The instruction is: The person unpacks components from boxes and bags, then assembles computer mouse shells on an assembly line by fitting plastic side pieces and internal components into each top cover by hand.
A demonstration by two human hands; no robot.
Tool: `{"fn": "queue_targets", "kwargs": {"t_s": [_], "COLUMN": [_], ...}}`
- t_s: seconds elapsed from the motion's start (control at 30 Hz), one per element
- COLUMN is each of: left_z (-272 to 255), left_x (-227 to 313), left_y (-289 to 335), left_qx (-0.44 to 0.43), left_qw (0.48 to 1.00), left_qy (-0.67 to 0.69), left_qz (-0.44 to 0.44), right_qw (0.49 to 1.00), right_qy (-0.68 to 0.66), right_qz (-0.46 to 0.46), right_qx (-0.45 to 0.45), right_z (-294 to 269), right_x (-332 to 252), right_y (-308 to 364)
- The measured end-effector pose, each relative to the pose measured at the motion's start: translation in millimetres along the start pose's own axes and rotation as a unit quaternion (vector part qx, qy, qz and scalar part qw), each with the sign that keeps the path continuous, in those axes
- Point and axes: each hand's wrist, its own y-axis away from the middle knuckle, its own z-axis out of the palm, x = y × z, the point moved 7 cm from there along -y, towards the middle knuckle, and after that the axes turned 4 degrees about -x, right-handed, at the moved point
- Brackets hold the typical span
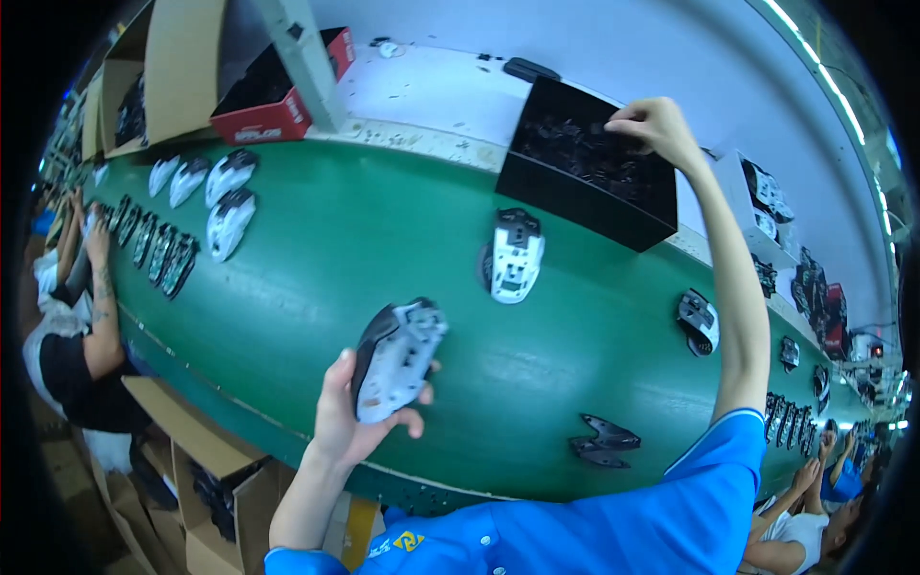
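Note:
My left hand (347, 422) is closed round a white and black computer mouse shell (402, 359), held up over the green work surface (431, 182). Its inner or underside face, with small slots and holes, shows. My right hand (656, 129) reaches over a black open box (580, 203) of small dark parts (565, 144). Thumb and forefinger are pinched together there; whatever lies between them is too small to make out. Between the box and my left hand lies another white and black mouse shell (517, 259). Two dark, pointed plastic pieces (604, 443) rest near my right elbow.
Several mouse shells (230, 220) and dark circuit parts (172, 264) sit at the left. A grey-and-white mouse part (699, 321) lies right of my forearm. Red boxes (264, 120) and cartons (182, 67) stand behind a post (305, 67). Other people (72, 335) work at both ends.

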Motion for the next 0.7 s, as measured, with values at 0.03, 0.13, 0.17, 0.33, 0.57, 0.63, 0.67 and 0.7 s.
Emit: {"fn": "queue_targets", "kwargs": {"t_s": [0.03,0.13,0.17,0.33,0.57,0.63,0.67,0.7], "left_z": [2.4,14.7,18.4,62.6,81.6,82.9,82.5,81.5], "left_x": [-2.3,-8.8,-13.8,-35.4,-40.6,-41.5,-41.3,-39.9], "left_y": [-3.0,-1.7,2.7,14.9,32.8,36.5,37.4,38.4], "left_qx": [0.015,-0.023,-0.020,-0.085,-0.059,-0.064,-0.064,-0.060], "left_qw": [1.000,0.999,0.998,0.980,0.964,0.956,0.956,0.950], "left_qy": [-0.016,-0.022,-0.034,-0.093,-0.244,-0.265,-0.266,-0.293], "left_qz": [-0.016,-0.030,-0.040,-0.156,-0.091,-0.107,-0.106,-0.094], "right_qw": [0.998,0.965,0.953,0.916,0.892,0.889,0.886,0.886], "right_qy": [-0.012,-0.112,-0.095,-0.086,0.001,0.009,0.017,0.017], "right_qz": [-0.044,-0.227,-0.286,-0.389,-0.450,-0.457,-0.462,-0.463], "right_qx": [0.036,0.070,0.033,-0.047,-0.026,-0.027,-0.028,-0.027], "right_z": [-8.6,-7.1,3.5,51.7,47.6,48.8,49.8,49.6], "right_x": [-32.0,-141.9,-183.4,-236.8,-245.8,-248.3,-249.9,-252.3], "right_y": [21.3,110.9,144.2,226.1,254.1,259.5,262.5,265.3]}}
